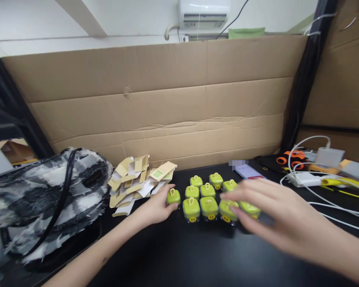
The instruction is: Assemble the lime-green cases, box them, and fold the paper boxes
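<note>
Several small boxes with green lids and loops on top [209, 207] stand in rows on the black table [173, 255]. At the left end of the group, my left hand [159, 205] has its fingers and thumb round one green-lidded box [173, 196]. My right hand [265, 207], blurred, reaches over the right side of the rows, thumb and fingers apart around a green-lidded box [227, 210]. Whether it touches that box is unclear. Yellow round labels show on the front boxes.
Folded cardboard pieces [133, 179] are piled behind my left hand. A shaggy grey and black bag [77, 187] lies left. Behind the rows is a phone [249, 171]. White cables and a charger [330, 156] lie right. A cardboard wall [167, 107] closes off the back.
</note>
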The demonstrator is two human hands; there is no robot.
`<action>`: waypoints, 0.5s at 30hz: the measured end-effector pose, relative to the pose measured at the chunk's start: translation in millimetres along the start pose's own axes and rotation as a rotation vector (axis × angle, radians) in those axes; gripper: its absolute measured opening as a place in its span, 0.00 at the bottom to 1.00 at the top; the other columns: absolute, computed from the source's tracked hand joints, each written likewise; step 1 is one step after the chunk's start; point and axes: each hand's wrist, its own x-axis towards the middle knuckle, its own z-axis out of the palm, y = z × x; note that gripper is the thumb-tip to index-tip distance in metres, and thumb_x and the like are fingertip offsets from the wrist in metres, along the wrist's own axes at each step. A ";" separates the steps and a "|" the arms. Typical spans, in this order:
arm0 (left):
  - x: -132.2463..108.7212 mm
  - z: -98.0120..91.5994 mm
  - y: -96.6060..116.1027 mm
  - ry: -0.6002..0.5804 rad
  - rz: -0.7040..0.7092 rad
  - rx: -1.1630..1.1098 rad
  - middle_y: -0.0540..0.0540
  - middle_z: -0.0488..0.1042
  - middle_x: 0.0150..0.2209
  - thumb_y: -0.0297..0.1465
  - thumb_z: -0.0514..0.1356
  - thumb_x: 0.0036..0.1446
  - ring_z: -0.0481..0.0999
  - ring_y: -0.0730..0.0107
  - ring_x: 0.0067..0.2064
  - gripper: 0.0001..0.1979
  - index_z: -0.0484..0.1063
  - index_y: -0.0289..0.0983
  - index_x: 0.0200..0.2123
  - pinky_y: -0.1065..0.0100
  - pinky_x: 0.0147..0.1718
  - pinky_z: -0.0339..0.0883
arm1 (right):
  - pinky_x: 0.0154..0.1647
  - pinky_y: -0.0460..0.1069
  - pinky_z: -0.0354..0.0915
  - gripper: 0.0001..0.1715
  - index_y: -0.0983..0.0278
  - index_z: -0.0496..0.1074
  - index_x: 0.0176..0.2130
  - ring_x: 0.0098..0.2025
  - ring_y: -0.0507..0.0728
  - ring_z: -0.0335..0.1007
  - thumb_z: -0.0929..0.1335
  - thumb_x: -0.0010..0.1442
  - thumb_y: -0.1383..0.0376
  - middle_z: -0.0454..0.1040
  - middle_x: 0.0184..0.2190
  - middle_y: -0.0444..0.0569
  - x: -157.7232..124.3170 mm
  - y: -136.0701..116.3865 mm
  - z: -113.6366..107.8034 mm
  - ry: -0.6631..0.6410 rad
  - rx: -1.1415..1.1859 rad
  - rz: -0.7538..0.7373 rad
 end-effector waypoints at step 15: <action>77.9 4.1 17.4 -0.060 -0.099 -0.075 0.42 0.70 0.50 0.34 0.58 0.64 0.74 0.60 0.46 0.15 0.67 0.35 0.52 0.55 0.43 0.72 | 0.44 0.58 0.71 0.18 0.64 0.68 0.52 0.46 0.59 0.73 0.67 0.64 0.61 0.71 0.50 0.51 100.1 132.1 74.1 -0.785 0.426 0.287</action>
